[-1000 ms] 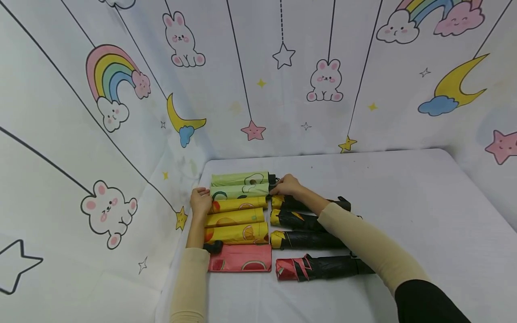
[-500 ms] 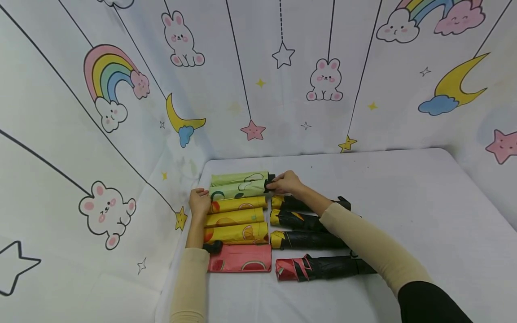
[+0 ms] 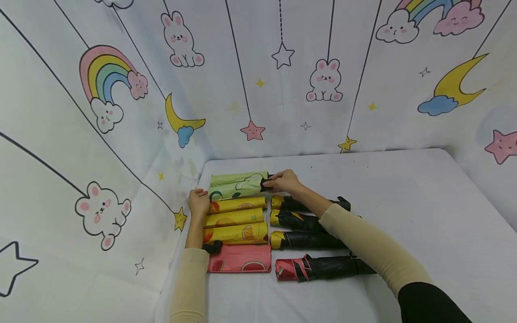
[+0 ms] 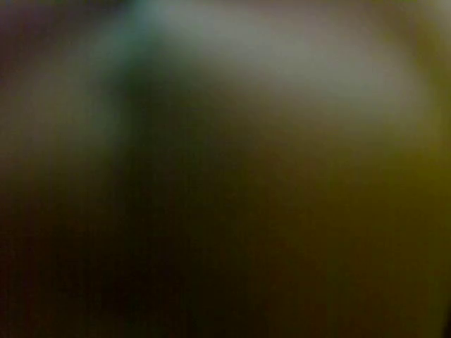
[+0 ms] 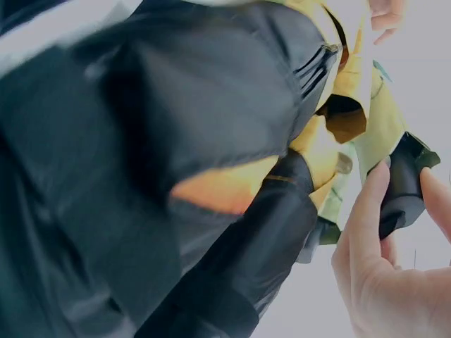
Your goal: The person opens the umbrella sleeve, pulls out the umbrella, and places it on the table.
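Observation:
In the head view, a pale green umbrella sleeve [image 3: 234, 189] with avocado prints lies near the table's back left, its right end a little raised. My right hand [image 3: 284, 181] pinches the black end piece [image 5: 403, 184] at the sleeve's right end between thumb and fingers. My left hand [image 3: 199, 202] is at the sleeve's left end, fingers curled at its edge. Right behind lies another green sleeve [image 3: 226, 179]. Three yellow sleeves [image 3: 236, 218] with orange prints lie in front of the green ones. The left wrist view is dark and blurred.
Three black folded umbrellas with yellow parts [image 3: 308, 240] lie right of the yellow sleeves. A flat red watermelon-print sleeve [image 3: 242, 259] and a black-and-red folded umbrella [image 3: 323, 268] form the front row. The white table [image 3: 404, 202] meets a printed cloth wall [image 3: 291, 107].
My right hand has shifted slightly left and up, lifting and tilting the green sleeve's right end. The left hand has barely moved, and the other sleeves and umbrellas lie as before.

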Motion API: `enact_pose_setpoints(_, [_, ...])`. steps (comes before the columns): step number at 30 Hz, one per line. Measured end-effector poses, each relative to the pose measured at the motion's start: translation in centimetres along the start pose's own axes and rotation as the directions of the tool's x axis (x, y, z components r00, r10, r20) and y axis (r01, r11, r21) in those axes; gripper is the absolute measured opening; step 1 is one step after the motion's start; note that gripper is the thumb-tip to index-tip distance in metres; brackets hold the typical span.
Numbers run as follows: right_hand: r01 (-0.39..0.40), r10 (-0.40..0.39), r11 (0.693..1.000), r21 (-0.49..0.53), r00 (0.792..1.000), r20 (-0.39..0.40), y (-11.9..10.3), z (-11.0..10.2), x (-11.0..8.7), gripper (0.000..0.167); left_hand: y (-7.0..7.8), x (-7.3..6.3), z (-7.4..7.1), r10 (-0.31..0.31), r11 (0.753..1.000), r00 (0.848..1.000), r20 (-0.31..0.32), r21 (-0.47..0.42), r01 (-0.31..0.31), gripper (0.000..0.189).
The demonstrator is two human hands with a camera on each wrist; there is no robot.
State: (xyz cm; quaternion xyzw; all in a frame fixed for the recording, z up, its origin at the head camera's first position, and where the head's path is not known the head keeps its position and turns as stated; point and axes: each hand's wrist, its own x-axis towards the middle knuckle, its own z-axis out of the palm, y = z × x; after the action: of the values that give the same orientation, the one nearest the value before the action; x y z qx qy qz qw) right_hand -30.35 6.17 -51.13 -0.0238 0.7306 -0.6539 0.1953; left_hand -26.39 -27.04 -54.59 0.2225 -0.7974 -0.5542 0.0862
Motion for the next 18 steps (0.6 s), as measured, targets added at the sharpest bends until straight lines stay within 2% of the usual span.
enact_pose_setpoints(9, [-0.019, 0.017, 0.992, 0.121, 1.0, 0.014, -0.19, 0.35, 0.09, 0.043, 0.12, -0.01, -0.3, -0.001, 0.999, 1.0, -0.002, -0.042, 0.001, 0.045])
enact_pose_setpoints(18, [-0.03, 0.033, 0.985, 0.169, 0.999, -0.019, -0.18, 0.47, -0.48, 0.038, -0.11, 0.06, -0.44, -0.02, 0.997, 1.0, 0.007, -0.079, 0.02, 0.046])
